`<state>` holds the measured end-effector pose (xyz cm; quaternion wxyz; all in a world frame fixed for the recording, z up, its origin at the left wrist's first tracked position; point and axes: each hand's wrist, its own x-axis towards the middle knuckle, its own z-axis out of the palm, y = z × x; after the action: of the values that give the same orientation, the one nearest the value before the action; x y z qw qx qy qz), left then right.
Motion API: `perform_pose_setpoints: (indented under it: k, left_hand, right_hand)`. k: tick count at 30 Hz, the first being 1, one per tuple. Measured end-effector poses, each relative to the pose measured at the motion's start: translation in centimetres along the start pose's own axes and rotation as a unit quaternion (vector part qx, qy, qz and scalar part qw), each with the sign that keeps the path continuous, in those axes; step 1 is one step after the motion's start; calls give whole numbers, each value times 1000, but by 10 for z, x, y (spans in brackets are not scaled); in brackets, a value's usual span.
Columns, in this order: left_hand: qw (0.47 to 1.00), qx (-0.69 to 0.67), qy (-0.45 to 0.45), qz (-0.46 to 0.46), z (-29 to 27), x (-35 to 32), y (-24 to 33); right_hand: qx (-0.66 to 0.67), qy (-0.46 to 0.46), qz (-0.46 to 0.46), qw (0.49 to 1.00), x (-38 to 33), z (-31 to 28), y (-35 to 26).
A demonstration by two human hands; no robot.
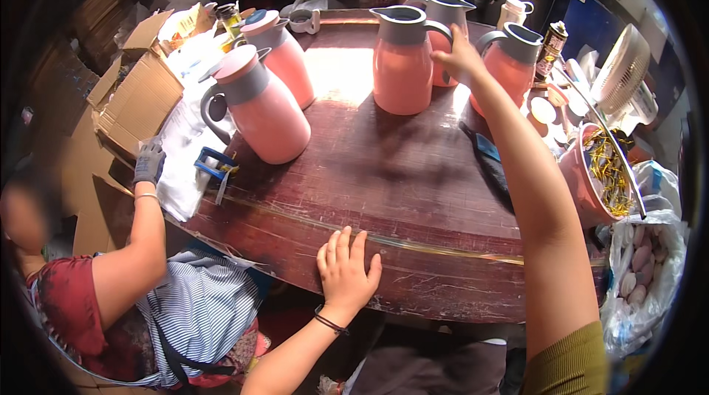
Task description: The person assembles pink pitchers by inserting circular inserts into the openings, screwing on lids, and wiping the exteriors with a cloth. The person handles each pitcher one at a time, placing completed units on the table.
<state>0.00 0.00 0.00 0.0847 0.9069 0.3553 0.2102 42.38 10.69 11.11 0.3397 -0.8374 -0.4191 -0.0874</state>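
— Where are my hands right now?

— My right hand (459, 55) is stretched far across the table (413, 181), its fingers curled around the grey handle of the middle pink jug (402, 63), so it is clamped on that jug. The jug stands upright on the far half of the table, lid off, with its grey spout collar on top.

— And the left?

— My left hand (346, 271) lies flat on the near rim of the table, fingers spread apart, holding nothing. A dark band sits on its wrist.

— What stands around the jug?

— Another open pink jug (509, 63) is just to the right of my hand, and a third one (447, 22) is behind, partly hidden. Two lidded pink jugs (258, 103) stand on the left side of the table, well apart from my hand.

— Anything else?

— A pink bucket of golden metal parts (602, 173) hangs off the right edge. A person sits at the left, their gloved hand (149, 162) beside open cardboard boxes (136, 96).
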Motion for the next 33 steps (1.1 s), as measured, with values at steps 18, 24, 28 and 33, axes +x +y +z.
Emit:
perform_pose_setpoints:
  k: [18, 24, 28, 33]
  left_hand:
    - [989, -144, 38, -13, 10, -1, -24]
    - [801, -490, -328, 104, -69, -52, 109]
    - [773, -354, -521, 72, -89, -79, 160]
    - [789, -324, -519, -55, -88, -90, 150]
  right_hand:
    - [564, -189, 271, 757, -447, -233, -12]
    - [306, -106, 263, 909, -547, -235, -16]
    - [361, -83, 246, 896, -597, -237, -23]
    - [467, -64, 452, 757, -680, -225, 87]
